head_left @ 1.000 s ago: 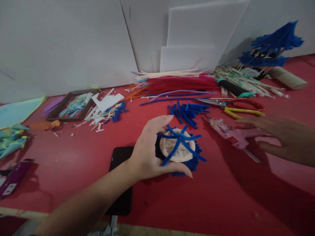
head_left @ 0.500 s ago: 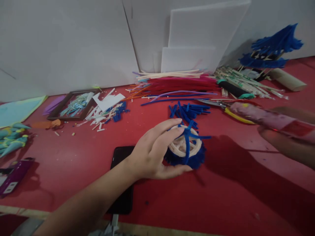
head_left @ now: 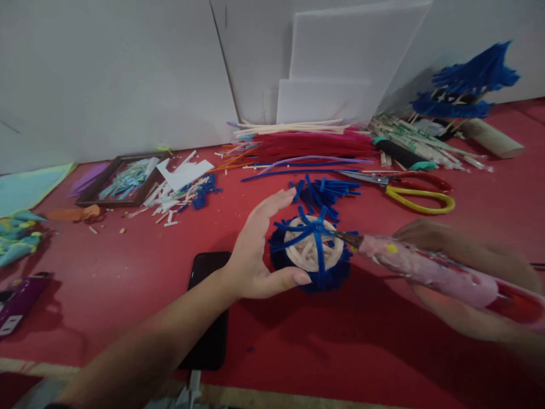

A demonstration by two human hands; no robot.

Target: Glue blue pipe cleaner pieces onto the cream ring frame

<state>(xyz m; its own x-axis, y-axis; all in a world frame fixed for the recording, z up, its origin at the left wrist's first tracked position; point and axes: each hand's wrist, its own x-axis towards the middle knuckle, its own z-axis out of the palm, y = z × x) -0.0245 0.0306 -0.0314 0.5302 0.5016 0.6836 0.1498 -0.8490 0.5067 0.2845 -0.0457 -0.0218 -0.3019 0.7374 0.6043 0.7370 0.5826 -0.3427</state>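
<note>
Left hand [head_left: 255, 255]: open and cupped, thumb pressed to the near rim of the pipe-cleaner disc [head_left: 313, 250], fingers arched along its left side; whether the fingertips touch it is not clear.
Pipe-cleaner disc: centre of the frame, flat on the red desk [head_left: 128, 272]; a cream ring with blue fringe and blue stems crossed over the top.
Right hand [head_left: 457, 315]: closed around the pink glue gun [head_left: 426, 270], blurred, in the lower right.
Key relation: the disc lies left of the right hand; the gun's long axis runs from lower right up to the left, nozzle [head_left: 347, 238] at the disc's right rim. The left hand is nearer, already on the disc.
Behind the disc: a heap of cut blue stems [head_left: 326, 190], then scissors [head_left: 409, 193] with 2 handles, yellow and red, to the right.
Under the left wrist: a black phone [head_left: 208, 309].
Far edge: red pipe cleaners [head_left: 315, 145] below white boards [head_left: 327, 85].
Upper left: a picture frame [head_left: 114, 184] holding scraps.
</note>
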